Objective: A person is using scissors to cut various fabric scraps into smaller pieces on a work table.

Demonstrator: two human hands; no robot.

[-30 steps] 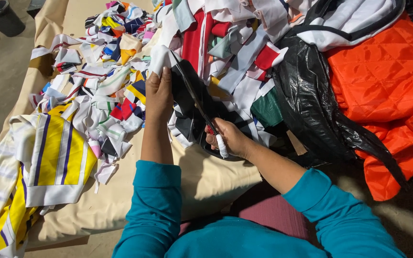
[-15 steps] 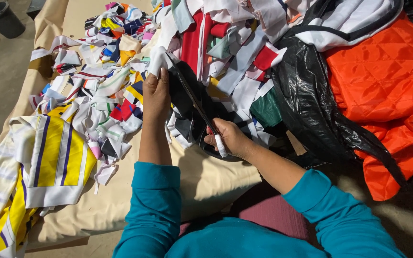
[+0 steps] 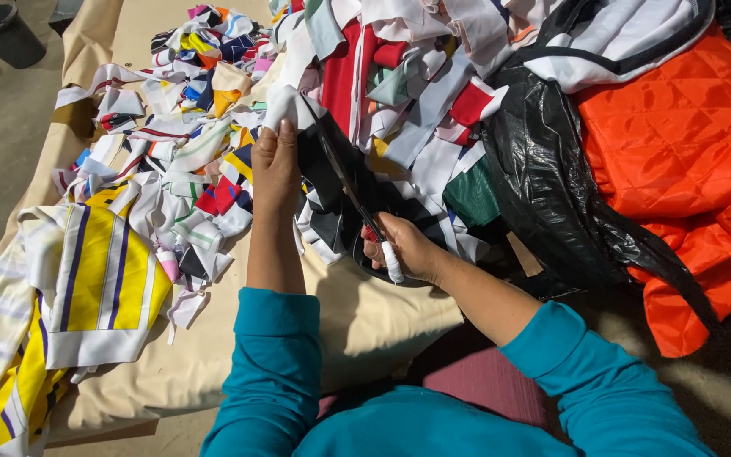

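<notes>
My left hand (image 3: 275, 169) grips the upper edge of a fabric piece (image 3: 319, 165) that is white at the top and dark below, holding it up over the beige-covered table (image 3: 365, 313). My right hand (image 3: 405, 247) is closed on the handles of a pair of scissors (image 3: 342, 173), whose long dark blades run up along the fabric toward my left hand. Both arms wear teal sleeves. A heap of colourful cloth scraps (image 3: 188, 144) lies just left of my left hand.
A yellow, white and purple striped garment (image 3: 86, 288) hangs over the table's left front edge. A black plastic bag (image 3: 552, 178) and an orange quilted fabric (image 3: 687, 152) lie to the right. More cloth strips (image 3: 433, 76) are piled at the back. A dark bucket (image 3: 3, 32) stands on the floor.
The scissor blades have moved a little farther up along the fabric toward my left hand. Both hands stay nearly where they were.
</notes>
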